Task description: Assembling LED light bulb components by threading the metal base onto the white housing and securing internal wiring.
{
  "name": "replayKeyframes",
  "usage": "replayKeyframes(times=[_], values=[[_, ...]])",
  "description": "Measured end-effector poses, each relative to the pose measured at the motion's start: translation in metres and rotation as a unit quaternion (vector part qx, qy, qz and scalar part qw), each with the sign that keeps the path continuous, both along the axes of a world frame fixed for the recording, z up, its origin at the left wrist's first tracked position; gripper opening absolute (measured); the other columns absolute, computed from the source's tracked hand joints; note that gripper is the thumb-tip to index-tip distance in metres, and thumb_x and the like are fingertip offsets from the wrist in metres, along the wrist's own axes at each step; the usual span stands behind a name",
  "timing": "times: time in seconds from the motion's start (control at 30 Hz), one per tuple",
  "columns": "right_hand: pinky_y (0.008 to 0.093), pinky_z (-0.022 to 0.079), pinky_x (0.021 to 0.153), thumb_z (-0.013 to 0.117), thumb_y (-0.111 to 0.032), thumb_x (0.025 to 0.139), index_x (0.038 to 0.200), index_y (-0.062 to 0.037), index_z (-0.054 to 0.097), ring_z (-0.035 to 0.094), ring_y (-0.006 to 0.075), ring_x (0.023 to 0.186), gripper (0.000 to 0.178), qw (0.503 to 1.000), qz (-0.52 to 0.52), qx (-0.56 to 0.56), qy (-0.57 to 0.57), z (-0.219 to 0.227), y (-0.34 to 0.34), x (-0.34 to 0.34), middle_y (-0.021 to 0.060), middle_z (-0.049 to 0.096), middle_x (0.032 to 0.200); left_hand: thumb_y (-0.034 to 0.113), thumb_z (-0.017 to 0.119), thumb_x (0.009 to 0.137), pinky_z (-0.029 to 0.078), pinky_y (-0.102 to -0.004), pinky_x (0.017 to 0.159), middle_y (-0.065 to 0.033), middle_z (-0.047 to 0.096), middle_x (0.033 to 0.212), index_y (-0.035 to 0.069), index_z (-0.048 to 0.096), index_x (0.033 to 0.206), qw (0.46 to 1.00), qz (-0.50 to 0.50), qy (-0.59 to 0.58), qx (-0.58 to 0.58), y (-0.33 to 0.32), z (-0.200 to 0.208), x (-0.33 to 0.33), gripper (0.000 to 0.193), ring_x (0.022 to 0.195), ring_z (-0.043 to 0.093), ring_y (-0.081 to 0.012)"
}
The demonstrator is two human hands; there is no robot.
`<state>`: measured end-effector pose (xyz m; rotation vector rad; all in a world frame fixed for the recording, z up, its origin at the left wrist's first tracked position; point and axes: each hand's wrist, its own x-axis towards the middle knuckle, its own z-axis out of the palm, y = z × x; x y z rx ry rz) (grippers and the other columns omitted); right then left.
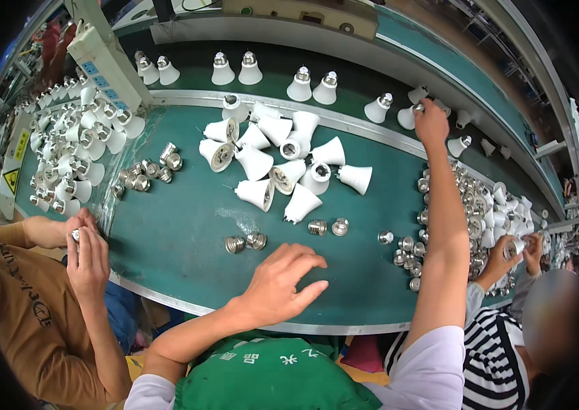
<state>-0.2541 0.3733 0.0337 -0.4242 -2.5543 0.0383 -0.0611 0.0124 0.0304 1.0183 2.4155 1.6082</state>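
Note:
My left hand [283, 283] hovers over the near part of the green table with its fingers apart and nothing in them. Beyond its fingertips lie loose metal screw caps [317, 227], a few of them in pairs. My right arm reaches far right over the table rail. There my right hand [433, 124] has its fingers closed at the metal cap of a white bulb housing [406, 119], which stands upright on the dark conveyor belt [269, 92]. A heap of white cone-shaped bulb housings [255, 160] without caps lies in the middle of the table.
Capped bulb housings [250, 70] stand along the belt behind a metal rail [194, 98]. More housings [78, 143] crowd the left; caps and housings [470, 205] pile up at right. A co-worker's hand [88, 266] is at left, another's [498, 263] at right. A socket post [102, 65] rises back left.

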Motion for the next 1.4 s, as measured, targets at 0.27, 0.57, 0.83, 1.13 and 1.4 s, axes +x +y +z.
replayKeyframes(times=[0.27,0.57,0.83,1.13,1.4], values=[[0.042,0.042,0.079,0.065,-0.022,0.072,0.098,-0.006,0.059,0.058,0.0322,0.083,0.032,0.959,0.078,-0.272,0.028,0.018,-0.056,0.049,0.0149,0.062,0.086,0.003,0.058,0.064,0.034,-0.0369,0.079,-0.0134,0.047,0.11,0.005,0.052,0.106,0.942,-0.009,0.253,-0.219,0.081,0.011,-0.058,0.042,0.098,0.044,-0.0278],[0.0393,0.032,0.076,0.069,-0.012,0.064,0.096,-0.0042,0.056,0.051,0.0247,0.089,0.036,0.95,0.238,-0.061,-0.192,0.004,-0.154,0.198,0.0075,0.056,0.092,0.007,0.062,0.06,0.032,-0.0347,0.079,-0.0073,0.052,0.089,0.007,0.063,0.083,0.916,0.01,0.321,-0.24,0.118,-0.008,-0.11,0.023,0.089,0.047,-0.0228],[0.0394,0.038,0.072,0.067,-0.012,0.069,0.094,-0.0018,0.055,0.052,0.0294,0.085,0.03,0.95,0.274,-0.142,-0.048,-0.038,-0.17,0.191,0.0121,0.054,0.087,0.02,0.06,0.082,0.042,-0.0335,0.081,-0.013,0.053,0.107,0.007,0.043,0.123,0.907,-0.012,-0.314,0.279,0.005,0.02,0.003,0.046,0.092,0.053,-0.0207],[0.0256,0.04,0.057,0.052,-0.006,0.073,0.092,-0.0022,0.05,0.052,0.014,0.068,0.019,0.526,0.208,-0.824,-0.02,-0.01,-0.181,0.254,0.0065,0.053,0.087,0.04,0.031,0.094,0.043,-0.0333,0.074,-0.017,0.05,0.117,0.007,0.044,0.118,0.55,-0.141,-0.645,0.512,-0.016,-0.027,0.057,0.043,0.083,0.051,-0.0213],[0.0183,0.034,0.055,0.065,0.001,0.068,0.103,-0.0026,0.05,0.041,0.0053,0.065,0.038,0.642,0.233,-0.73,0.021,0.019,-0.228,0.31,-0.0008,0.043,0.079,0.034,0.059,0.082,0.042,-0.0292,0.077,-0.0103,0.049,0.115,0.012,0.04,0.117,0.638,-0.12,-0.613,0.45,-0.018,-0.013,0.068,0.046,0.092,0.05,-0.0191]])
